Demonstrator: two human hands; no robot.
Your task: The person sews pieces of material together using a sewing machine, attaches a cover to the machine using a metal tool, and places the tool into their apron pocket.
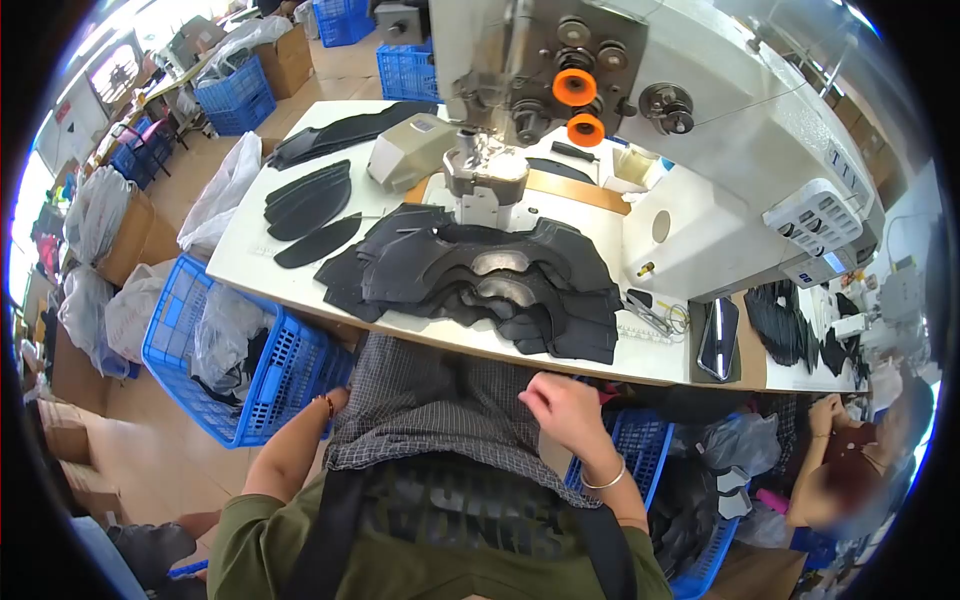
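My right hand (566, 408) hovers over my lap at the table's front edge. Its fingers are curled in and nothing shows in them. My left hand (338, 401) hangs low beside the checked apron (430, 400), close to a blue crate; its fingers are hidden. Beyond my hands, a stack of black curved cut pieces (480, 280) lies on the white table, under the sewing machine's head (485, 170). Neither hand touches the stack. Flat black pieces (310, 200) lie further left on the tabletop.
A blue crate (235, 350) with plastic bags stands left of the table, another (640, 440) at my right. A phone (716, 340) and small scissors (648, 312) lie at the table's right. A person (840, 460) sits at far right; another person's arm (195, 525) shows lower left.
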